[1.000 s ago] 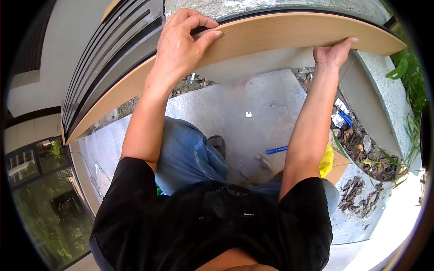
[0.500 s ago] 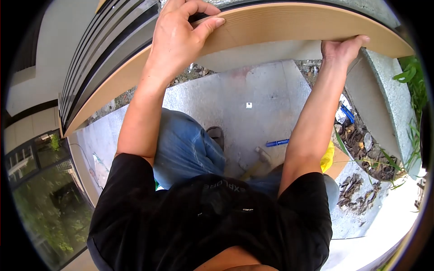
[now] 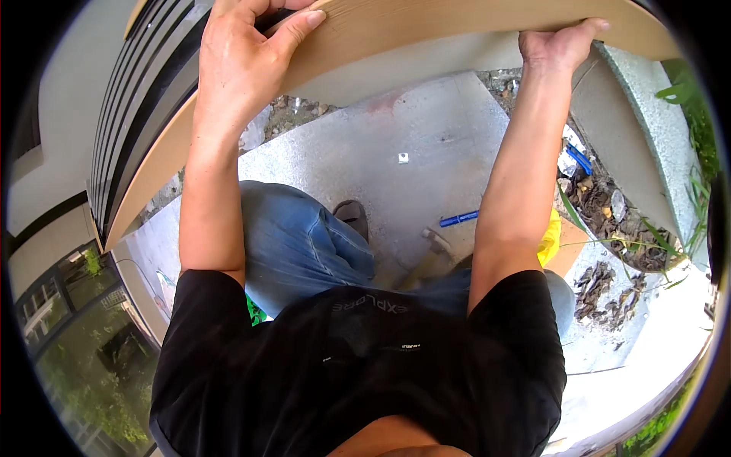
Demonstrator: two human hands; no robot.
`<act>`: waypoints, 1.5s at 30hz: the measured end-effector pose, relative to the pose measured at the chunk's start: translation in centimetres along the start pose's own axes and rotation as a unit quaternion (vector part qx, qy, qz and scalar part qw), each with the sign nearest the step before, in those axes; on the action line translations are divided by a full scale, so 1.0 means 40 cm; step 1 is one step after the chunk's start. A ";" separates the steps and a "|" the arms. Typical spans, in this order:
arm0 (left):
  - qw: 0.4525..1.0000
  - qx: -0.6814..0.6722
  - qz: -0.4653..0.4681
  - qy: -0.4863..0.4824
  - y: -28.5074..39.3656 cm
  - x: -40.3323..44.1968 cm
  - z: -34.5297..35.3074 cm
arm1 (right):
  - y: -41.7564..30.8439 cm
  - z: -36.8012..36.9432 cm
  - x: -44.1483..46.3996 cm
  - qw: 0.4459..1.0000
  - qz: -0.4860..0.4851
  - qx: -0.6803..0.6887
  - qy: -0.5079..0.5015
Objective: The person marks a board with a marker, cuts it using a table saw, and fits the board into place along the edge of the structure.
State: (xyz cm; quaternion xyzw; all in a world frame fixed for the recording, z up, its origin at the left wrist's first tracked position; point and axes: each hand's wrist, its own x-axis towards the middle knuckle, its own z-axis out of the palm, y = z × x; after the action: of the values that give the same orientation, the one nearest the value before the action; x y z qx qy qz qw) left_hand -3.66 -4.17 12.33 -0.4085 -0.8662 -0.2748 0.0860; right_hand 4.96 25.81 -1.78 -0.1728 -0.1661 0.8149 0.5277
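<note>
The board (image 3: pixel 411 23) has moved higher in view; left grip (image 3: pixel 240 61) clamps its upper edge, right grip (image 3: pixel 558 47) the lower, probably for steadiness

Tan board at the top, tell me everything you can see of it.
The tan board looks like grained wood, long and narrow. It arcs across the top of the view, perhaps through lens distortion, its upper edge partly out of frame. The left hand grips its upper edge; the right hand, its lower edge.
</note>
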 end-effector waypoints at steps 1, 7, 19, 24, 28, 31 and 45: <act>1.000 0.003 0.000 -0.001 -0.005 0.008 0.005 | 0.002 -0.005 0.005 1.000 0.003 0.004 -0.003; 1.000 0.001 -0.011 -0.017 0.025 0.022 -0.010 | 0.002 -0.029 0.043 0.998 0.001 -0.055 -0.035; 0.999 -0.042 -0.003 -0.014 0.018 0.022 -0.001 | -0.003 -0.025 0.040 0.999 0.017 -0.016 0.022; 0.998 -0.052 0.023 0.003 0.005 0.017 -0.013 | 0.001 -0.019 0.031 0.999 0.014 -0.049 -0.013; 0.997 -0.019 0.060 0.033 -0.040 0.009 -0.002 | -0.004 -0.005 0.022 0.997 0.036 -0.063 -0.041; 0.996 -0.023 0.079 0.025 -0.036 0.004 -0.009 | -0.013 0.004 0.012 0.996 0.040 -0.069 -0.042; 0.993 -0.105 0.059 0.003 -0.037 -0.009 -0.005 | 0.002 -0.023 0.028 0.992 0.011 -0.099 -0.076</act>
State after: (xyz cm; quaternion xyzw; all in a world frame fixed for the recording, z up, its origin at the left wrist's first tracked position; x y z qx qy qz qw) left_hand -4.56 -5.28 11.75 -0.4646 -0.8066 -0.3602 0.0615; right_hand 4.88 26.89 -2.74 -0.1634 -0.2840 0.8110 0.4846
